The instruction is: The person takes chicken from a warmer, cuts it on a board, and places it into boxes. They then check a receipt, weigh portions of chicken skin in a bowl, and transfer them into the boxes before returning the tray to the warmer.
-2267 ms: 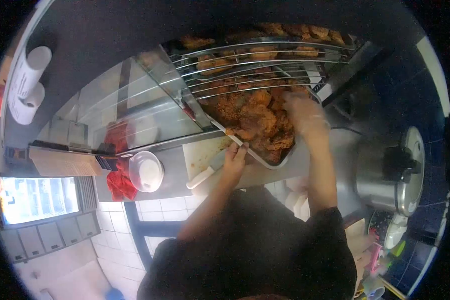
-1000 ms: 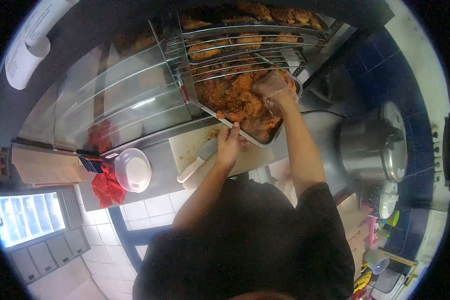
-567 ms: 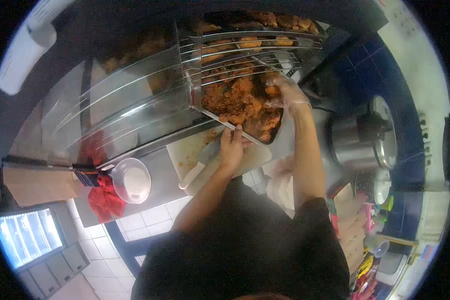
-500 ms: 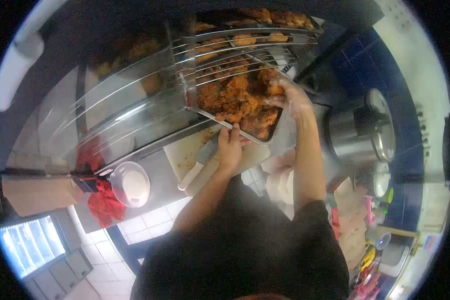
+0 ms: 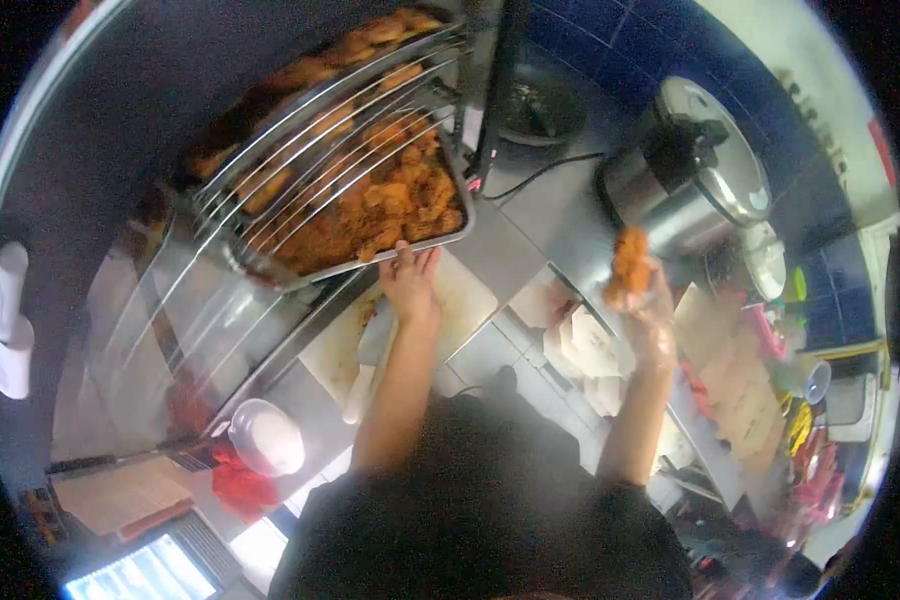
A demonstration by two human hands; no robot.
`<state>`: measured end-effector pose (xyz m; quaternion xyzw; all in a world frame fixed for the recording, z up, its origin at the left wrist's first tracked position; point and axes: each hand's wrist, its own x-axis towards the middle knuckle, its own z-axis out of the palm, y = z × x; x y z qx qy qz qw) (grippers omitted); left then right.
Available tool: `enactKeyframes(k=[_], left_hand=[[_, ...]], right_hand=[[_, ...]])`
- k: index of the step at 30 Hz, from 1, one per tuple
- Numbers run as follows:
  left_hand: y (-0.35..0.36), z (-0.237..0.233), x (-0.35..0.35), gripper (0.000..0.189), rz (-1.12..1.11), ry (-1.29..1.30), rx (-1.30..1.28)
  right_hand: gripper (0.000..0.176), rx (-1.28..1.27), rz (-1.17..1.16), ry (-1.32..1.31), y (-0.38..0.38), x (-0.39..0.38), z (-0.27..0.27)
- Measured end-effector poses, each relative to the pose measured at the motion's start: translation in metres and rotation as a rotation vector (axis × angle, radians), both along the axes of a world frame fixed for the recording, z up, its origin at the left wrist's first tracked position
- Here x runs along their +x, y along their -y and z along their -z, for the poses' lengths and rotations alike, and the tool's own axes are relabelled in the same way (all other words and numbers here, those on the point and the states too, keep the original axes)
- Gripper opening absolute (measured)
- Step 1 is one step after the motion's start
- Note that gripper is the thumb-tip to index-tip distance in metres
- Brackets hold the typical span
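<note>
At the right of centre, my right hand [image 5: 642, 298] is closed on a piece of fried chicken [image 5: 630, 258], wearing what looks like a thin clear glove. My left hand [image 5: 408, 283] grips the front rim of a metal tray [image 5: 438, 240], fingertips over its edge. The tray sits partly inside a wire rack [image 5: 270, 180] and bears many browned fried pieces [image 5: 385, 200]. Below my left hand lie a cutting board [image 5: 460, 295] and a white-handled tool [image 5: 360, 390].
A steel pressure cooker [image 5: 670, 190] stands on the right counter, with a dark bowl [image 5: 540, 108] behind. Open paper boxes [image 5: 585, 345] are right of centre. A white bowl [image 5: 267, 437] and red cloth [image 5: 242, 488] lie lower left. Cardboard [image 5: 735, 400] is at right.
My right hand has moved away from the tray to the right with a fried piece. The view has turned right, and the tray appears further left and deeper in the rack.
</note>
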<state>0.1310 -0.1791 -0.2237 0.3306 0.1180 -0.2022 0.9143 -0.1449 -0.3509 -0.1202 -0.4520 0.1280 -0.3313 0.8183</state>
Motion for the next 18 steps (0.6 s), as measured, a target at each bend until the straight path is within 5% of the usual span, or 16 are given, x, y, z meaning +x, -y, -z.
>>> enactKeyframes(k=[1,3,4,5,6,7,10,11,12,14,17,18], left_hand=[[0.002,0.029,0.008,0.042,-0.013,-0.093,-0.060],[0.002,0.045,0.027,0.040,0.190,0.342,0.537],[0.004,0.059,0.035,0.037,0.220,0.584,0.682],[0.010,0.068,0.046,0.034,0.241,0.732,0.749],[0.017,0.073,0.055,0.033,0.261,0.820,0.772],[0.023,0.074,0.066,0.032,0.277,0.853,0.764],[0.047,0.020,0.025,0.032,0.310,0.741,0.702],[0.054,0.024,0.025,0.031,0.294,0.519,0.486],[0.049,0.025,0.019,0.030,0.259,0.289,0.272],[0.066,0.036,-0.010,0.029,0.332,0.251,0.270],[0.093,0.056,-0.076,0.024,0.604,0.430,0.377],[0.107,0.066,-0.092,0.022,0.644,0.372,0.383]], right_hand=[[0.074,0.029,0.052,0.029,0.003,-0.022,0.001],[0.071,0.030,0.270,0.030,0.009,-0.072,0.001],[0.068,0.003,0.466,-0.002,0.008,-0.108,-0.002],[0.066,-0.127,0.415,0.058,0.014,-0.134,-0.014],[0.066,-0.258,0.670,-0.300,0.017,-0.163,-0.020],[0.066,-0.316,0.869,-0.706,0.018,-0.194,-0.026],[0.064,-0.301,1.096,-0.455,0.038,-0.257,-0.042],[0.062,-0.326,1.195,-0.381,0.047,-0.272,-0.050],[0.058,-0.372,1.219,-0.624,0.049,-0.290,-0.053],[0.054,-0.592,1.235,-0.986,0.062,-0.329,-0.043],[0.052,-0.564,1.043,-1.237,0.105,-0.341,-0.016],[0.044,-0.320,0.911,-1.085,0.109,-0.330,-0.024]])
